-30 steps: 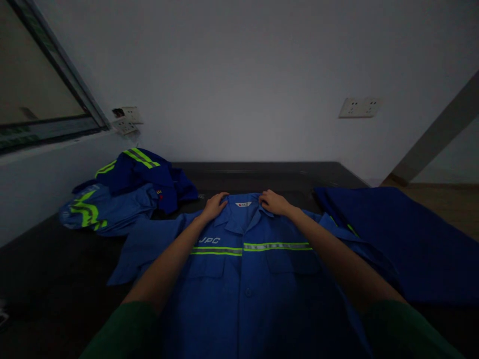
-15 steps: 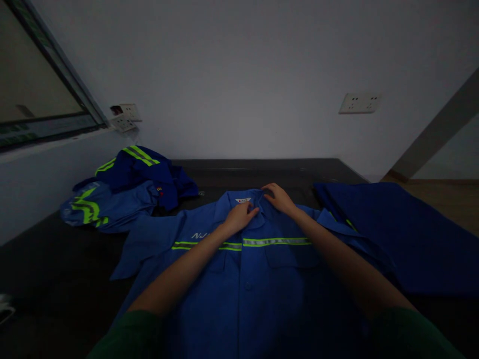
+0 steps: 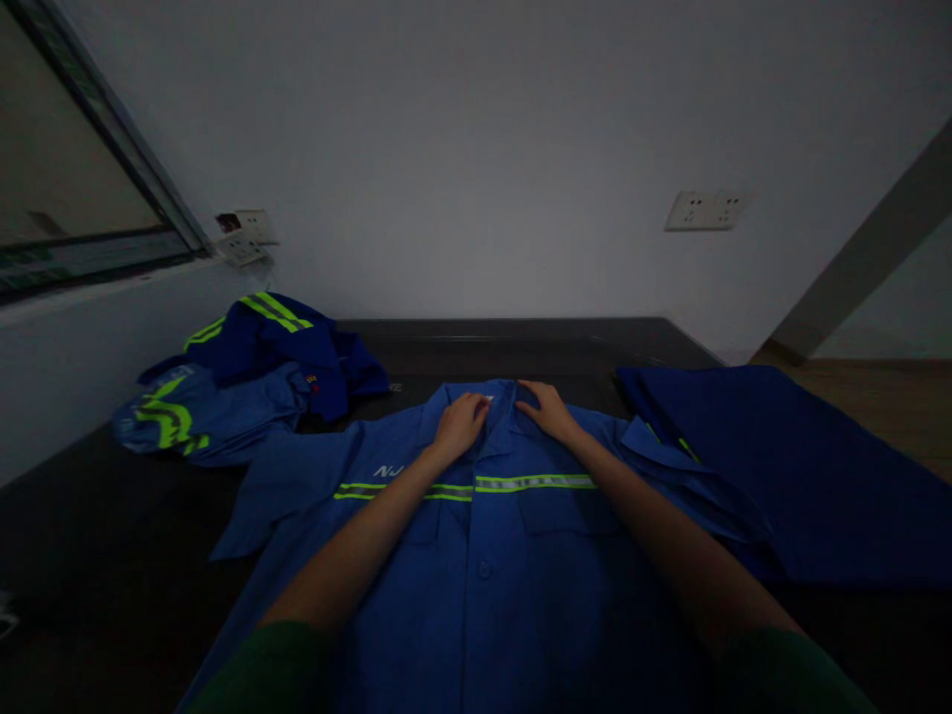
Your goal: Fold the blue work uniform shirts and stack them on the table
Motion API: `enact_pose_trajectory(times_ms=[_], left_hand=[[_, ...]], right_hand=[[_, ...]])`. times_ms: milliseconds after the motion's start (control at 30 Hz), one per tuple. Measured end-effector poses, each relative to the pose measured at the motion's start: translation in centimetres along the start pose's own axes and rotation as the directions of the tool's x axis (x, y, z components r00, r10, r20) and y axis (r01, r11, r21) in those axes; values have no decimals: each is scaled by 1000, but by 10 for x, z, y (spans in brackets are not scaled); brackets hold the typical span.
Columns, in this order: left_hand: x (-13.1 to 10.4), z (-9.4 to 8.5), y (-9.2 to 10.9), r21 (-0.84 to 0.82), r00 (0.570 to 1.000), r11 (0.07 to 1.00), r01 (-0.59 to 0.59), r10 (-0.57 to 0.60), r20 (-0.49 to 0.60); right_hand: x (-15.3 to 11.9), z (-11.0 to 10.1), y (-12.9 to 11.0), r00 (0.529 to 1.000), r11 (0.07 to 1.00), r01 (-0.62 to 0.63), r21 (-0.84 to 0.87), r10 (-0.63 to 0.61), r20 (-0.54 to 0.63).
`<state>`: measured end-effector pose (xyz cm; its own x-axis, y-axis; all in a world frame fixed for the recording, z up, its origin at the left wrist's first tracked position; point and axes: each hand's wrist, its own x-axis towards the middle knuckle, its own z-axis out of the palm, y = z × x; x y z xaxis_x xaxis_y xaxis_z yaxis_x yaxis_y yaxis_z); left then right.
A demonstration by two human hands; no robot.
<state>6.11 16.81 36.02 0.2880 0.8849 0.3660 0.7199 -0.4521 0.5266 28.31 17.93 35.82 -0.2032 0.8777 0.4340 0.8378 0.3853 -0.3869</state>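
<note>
A blue work shirt (image 3: 438, 615) with short sleeves lies front up and spread out. A yellow-edged reflective stripe crosses its chest, with white lettering above on the left side. My left hand (image 3: 459, 421) is closed on the left part of the collar, partly covering the neck label. On the collar's right side, my right hand (image 3: 548, 411) has its fingertips and thumb around the collar edge. The hidden fingertips leave the exact grip unclear. Both forearms reach across the shirt front.
Crumpled blue clothes (image 3: 253, 382) with reflective stripes lie at the back left. Folded dark blue cloth (image 3: 773, 466) lies on the right beside the shirt sleeve. The dark table (image 3: 483, 347) meets a white wall with sockets (image 3: 703, 210). A window (image 3: 74, 149) is at the left.
My left hand has shifted slightly left and up along the collar, covering more of the neck label. My right hand stays at the collar's right side, slightly lower. The view has shifted slightly.
</note>
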Motion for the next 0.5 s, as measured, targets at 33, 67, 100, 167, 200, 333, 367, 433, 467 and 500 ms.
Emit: enact_pose_trajectory(times_ms=[33,67,100,167,200,333,367,433,467,500], left_hand=[[4,-9,-9,11,999,1000,26,-25,-39],[10,-18,-19,23,995,998,61,-59,-76],[16,-27,-31,32,989,994,101,-97,-107],[28,-42,-52,44,976,983,178,-171,-137],[35,-46,-61,46,971,977,209,-201,-132],[55,-45,-80,52,962,961,270,-267,-56],[59,-42,-82,56,960,959,277,-275,-41],[64,-36,-84,66,957,955,289,-288,-26],[65,-34,-85,72,956,953,294,-293,-24],[66,-31,-86,76,954,951,299,-298,-25]], right_hand=[[6,-6,1,1000,999,-9,31,10,-27],[12,-12,1,999,999,-19,49,21,-38],[18,-17,0,999,998,-37,45,38,-29],[31,-23,-6,996,996,-92,-7,92,15],[37,-23,-11,992,992,-122,-42,124,34],[56,-4,-31,973,969,-211,-132,221,70],[60,2,-33,968,963,-227,-144,239,75],[67,11,-34,957,951,-264,-159,279,79],[71,14,-32,951,945,-284,-160,299,78],[74,16,-29,945,939,-305,-157,319,76]])
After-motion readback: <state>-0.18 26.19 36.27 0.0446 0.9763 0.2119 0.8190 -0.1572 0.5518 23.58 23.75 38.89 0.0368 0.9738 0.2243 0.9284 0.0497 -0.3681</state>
